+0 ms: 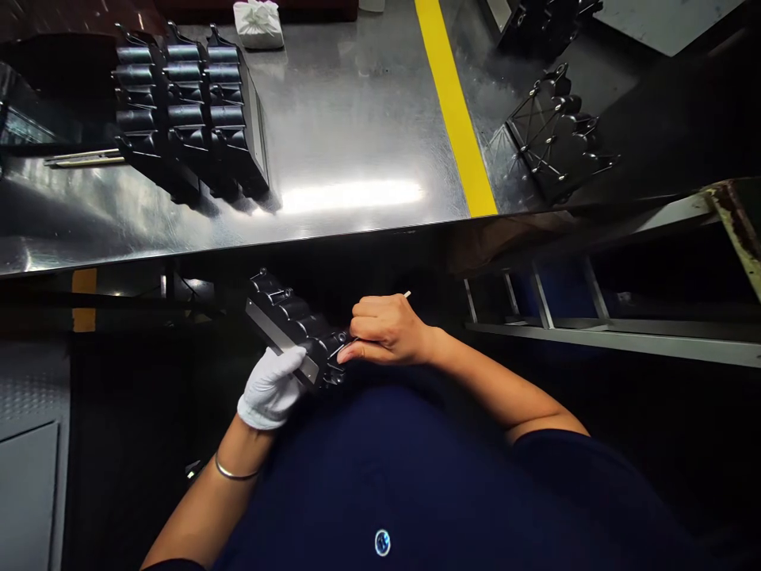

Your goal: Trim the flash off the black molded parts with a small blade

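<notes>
My left hand (pixel 273 386), in a white glove, grips a black moulded part (pixel 294 317) with rounded lobes and a flat grey side strip. The part is tilted, held in front of my body below the table's edge. My bare right hand (pixel 389 329) is closed in a fist around a thin tool, at the part's right end. Only the tool's pale tip (pixel 407 294) shows above the fingers, and a bit of its working end lies by the part. What kind of tool it is, I cannot make out.
On the metal table (pixel 357 103) stand several similar black parts (pixel 190 119) at the left, beside thin rods (pixel 86 159). A white wrapped bundle (pixel 258 24) lies behind. Past a yellow stripe (pixel 455 103) rests another black part (pixel 552 135). A metal frame (pixel 594 329) is at the right.
</notes>
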